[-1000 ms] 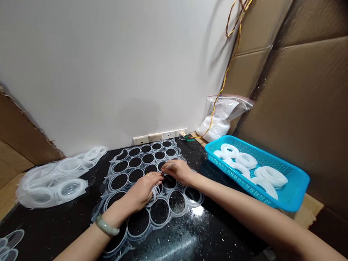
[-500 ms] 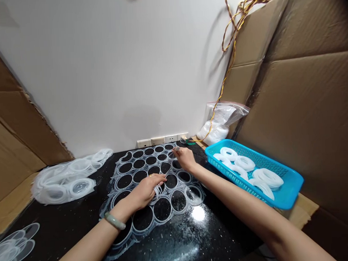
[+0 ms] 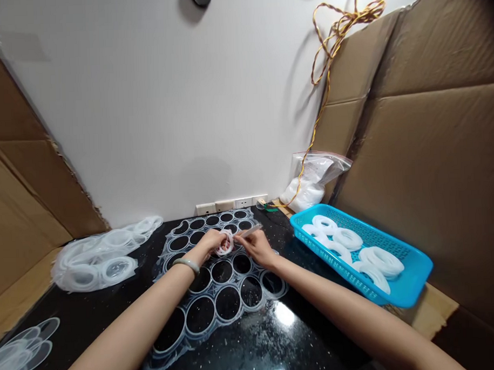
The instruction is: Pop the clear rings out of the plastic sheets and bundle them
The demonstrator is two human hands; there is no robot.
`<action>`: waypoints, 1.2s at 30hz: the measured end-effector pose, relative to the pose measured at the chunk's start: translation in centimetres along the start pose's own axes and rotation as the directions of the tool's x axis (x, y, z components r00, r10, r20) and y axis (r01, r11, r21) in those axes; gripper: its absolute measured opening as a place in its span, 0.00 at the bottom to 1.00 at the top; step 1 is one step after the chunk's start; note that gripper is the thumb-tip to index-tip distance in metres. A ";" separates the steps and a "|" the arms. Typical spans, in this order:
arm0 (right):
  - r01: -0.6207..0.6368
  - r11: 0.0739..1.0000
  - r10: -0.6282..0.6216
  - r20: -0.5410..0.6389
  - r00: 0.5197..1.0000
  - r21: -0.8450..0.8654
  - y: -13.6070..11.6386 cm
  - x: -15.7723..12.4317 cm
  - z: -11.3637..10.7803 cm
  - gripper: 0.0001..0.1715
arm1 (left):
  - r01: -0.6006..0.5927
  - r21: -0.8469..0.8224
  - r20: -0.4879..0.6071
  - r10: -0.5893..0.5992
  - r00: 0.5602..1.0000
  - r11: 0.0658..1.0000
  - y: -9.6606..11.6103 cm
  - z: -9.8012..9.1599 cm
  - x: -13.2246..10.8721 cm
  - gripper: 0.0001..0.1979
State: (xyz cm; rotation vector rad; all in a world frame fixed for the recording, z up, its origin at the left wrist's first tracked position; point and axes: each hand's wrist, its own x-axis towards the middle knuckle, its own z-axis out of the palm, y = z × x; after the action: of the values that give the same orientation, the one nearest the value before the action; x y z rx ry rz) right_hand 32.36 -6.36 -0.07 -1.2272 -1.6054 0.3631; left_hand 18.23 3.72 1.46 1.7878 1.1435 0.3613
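Note:
A translucent rubbery sheet [image 3: 212, 286] with rows of ring outlines and round openings lies flat on the black speckled counter [image 3: 312, 334]. My left hand [image 3: 208, 244], a bangle on its wrist, is closed around a small bunch of white rings [image 3: 225, 243] held over the sheet. Close beside it, my right hand [image 3: 255, 247] is closed in a pinch at the rings' right edge. From its fingers a slim pale strip-like tool [image 3: 252, 231] sticks out up and to the right; its exact kind is unclear.
On the right stands a blue plastic basket [image 3: 411, 255] holding several bundles of white rings [image 3: 381, 260]. Behind it rests a clear zip bag [image 3: 311, 177]. More translucent sheets [image 3: 99, 255] and loose oval pieces [image 3: 28, 346] lie left. Cardboard walls [image 3: 436, 146] and sockets [image 3: 227, 205] border the counter.
My right hand has come from the sheet's far right edge in toward my left hand. The left hand has lifted the rings and turned them upright. The view has shifted slightly.

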 end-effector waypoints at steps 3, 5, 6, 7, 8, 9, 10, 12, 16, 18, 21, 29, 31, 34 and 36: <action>0.028 1.000 -0.028 0.088 0.996 0.007 0.1 -0.1 -0.3 0.21 | 0.059 0.058 0.008 -0.060 0.998 0.997 0.3 0.1 1.2 0.16; -0.032 0.999 0.032 0.016 0.999 0.012 0.4 0.3 -0.9 0.22 | 0.045 0.085 0.000 -0.045 0.999 0.995 0.3 0.1 1.3 0.14; -0.072 0.997 0.073 -0.057 0.996 0.015 0.8 0.7 -1.2 0.22 | 0.024 0.094 -0.007 -0.023 1.000 0.995 0.3 0.1 1.2 0.12; -0.111 0.994 0.113 -0.131 0.985 0.022 1.2 1.2 -1.5 0.22 | -0.004 0.099 -0.015 0.005 1.000 0.995 0.1 0.2 1.0 0.10; -0.147 0.988 0.152 -0.185 0.971 0.040 1.6 1.9 -1.7 0.22 | -0.035 0.101 -0.024 0.037 0.999 0.994 0.0 0.2 0.8 0.09; -0.179 0.981 0.190 -0.202 0.961 0.071 2.2 2.6 -1.8 0.23 | -0.067 0.101 -0.036 0.071 0.997 0.993 -0.1 0.2 0.6 0.08; -0.208 0.971 0.226 -0.177 0.958 0.114 2.7 3.4 -1.8 0.24 | -0.097 0.101 -0.050 0.102 0.994 0.990 -0.3 0.2 0.4 0.08; -0.250 0.945 0.263 -0.039 0.964 0.209 3.8 4.9 -1.2 0.27 | -0.146 0.106 -0.085 0.156 0.984 0.984 -0.6 0.3 0.1 0.09; -0.217 0.952 0.177 0.193 0.965 0.216 5.2 7.0 0.9 0.29 | -0.185 0.156 -0.164 0.211 0.964 0.970 -0.9 0.6 -0.2 0.11; -0.182 0.972 0.143 0.237 0.961 0.150 5.7 7.3 1.7 0.28 | -0.190 0.186 -0.191 0.226 0.955 0.964 -0.9 0.7 -0.2 0.10; -0.176 0.977 0.143 0.239 0.960 0.122 6.6 6.9 1.9 0.27 | -0.206 0.220 -0.193 0.249 0.949 0.954 -0.8 0.9 -0.2 0.11; -0.150 0.926 0.072 0.229 0.971 0.345 7.9 5.5 1.3 0.29 | -0.372 0.285 -0.056 0.403 0.913 0.883 0.2 2.4 -1.9 0.13; -0.197 0.895 0.098 0.255 0.962 0.400 7.8 5.5 1.3 0.30 | -0.422 0.311 -0.030 0.452 0.891 0.852 0.5 2.8 -3.0 0.13; -0.249 0.862 0.125 0.292 0.948 0.441 7.5 5.6 1.3 0.33 | -0.490 0.346 0.025 0.514 0.857 0.800 0.6 3.1 -4.9 0.12; -0.252 0.869 0.134 0.288 0.948 0.425 7.4 5.6 1.2 0.34 | -0.525 0.373 0.056 0.546 0.836 0.765 0.4 3.2 -6.0 0.11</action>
State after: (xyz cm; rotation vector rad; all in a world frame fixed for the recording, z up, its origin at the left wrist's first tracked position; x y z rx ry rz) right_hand 35.58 1.94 -2.97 -1.0013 -1.4865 1.0046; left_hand 17.40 -3.05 1.54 2.4640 0.7404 0.5595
